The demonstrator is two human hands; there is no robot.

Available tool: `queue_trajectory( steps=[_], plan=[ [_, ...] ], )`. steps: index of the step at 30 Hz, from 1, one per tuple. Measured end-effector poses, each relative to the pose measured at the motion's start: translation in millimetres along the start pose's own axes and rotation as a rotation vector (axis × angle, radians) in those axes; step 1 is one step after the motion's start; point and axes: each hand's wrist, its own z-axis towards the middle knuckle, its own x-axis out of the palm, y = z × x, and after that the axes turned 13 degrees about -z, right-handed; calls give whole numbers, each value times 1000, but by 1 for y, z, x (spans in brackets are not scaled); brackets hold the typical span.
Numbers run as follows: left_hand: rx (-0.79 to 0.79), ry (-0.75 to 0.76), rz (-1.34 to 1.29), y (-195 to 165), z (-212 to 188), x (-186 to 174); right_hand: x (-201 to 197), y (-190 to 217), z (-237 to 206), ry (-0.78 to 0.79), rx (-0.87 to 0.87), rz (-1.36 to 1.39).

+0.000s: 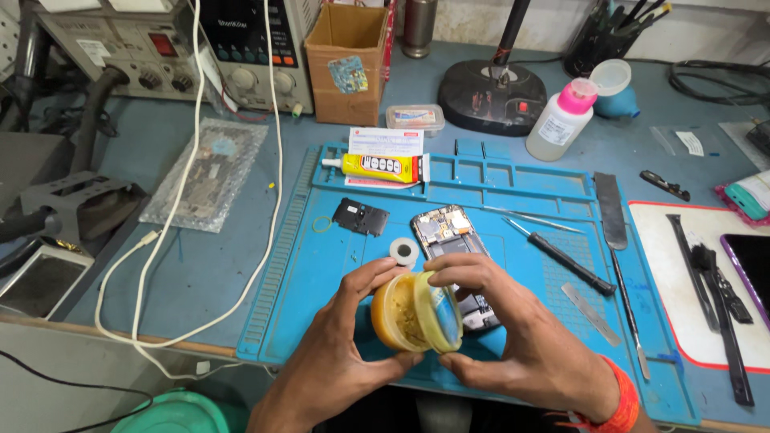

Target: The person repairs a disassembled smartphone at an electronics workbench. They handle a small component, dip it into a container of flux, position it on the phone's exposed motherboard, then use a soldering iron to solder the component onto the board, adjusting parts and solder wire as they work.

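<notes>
I had the small yellow jar (pixel 401 314) tipped on its side between both hands, just above the near edge of the blue work mat (pixel 321 265), so that its mouth faced sideways and the pale paste inside showed. My left hand (pixel 333 353) was curled round the jar's body, thumb beneath and fingers over the top, closed enough to carry it. My right hand (pixel 521 333) pinched the translucent lid (pixel 443 314) at its rim, fingers bent and closed on it; the lid stood against the jar's mouth, but I could not tell whether it was seated or just off. Holding it low over the mat kept it close to the opened phone (pixel 451 232), which lay just beyond my fingers, its lower end hidden behind them. The roll of tape (pixel 404 252) sat beside the phone and the yellow glue tube (pixel 381 167) farther back. My right wrist was cut off by the frame.
</notes>
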Motion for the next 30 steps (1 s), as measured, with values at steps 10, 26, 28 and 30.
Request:
queue_trajectory(
  steps=[10, 26, 28, 30],
  plan=[
    [13, -132, -144, 23, 1, -1, -6, -22, -14, -279, 305, -96],
    [-105, -284, -249, 12, 8, -2, -14, -48, -26, -436, 315, -763],
    [-88, -279, -220, 12, 7, -2, -11, -35, -21, -436, 297, -652],
    [-70, -276, -200, 12, 5, -1, -6, -22, -15, -418, 262, -539]
  ],
)
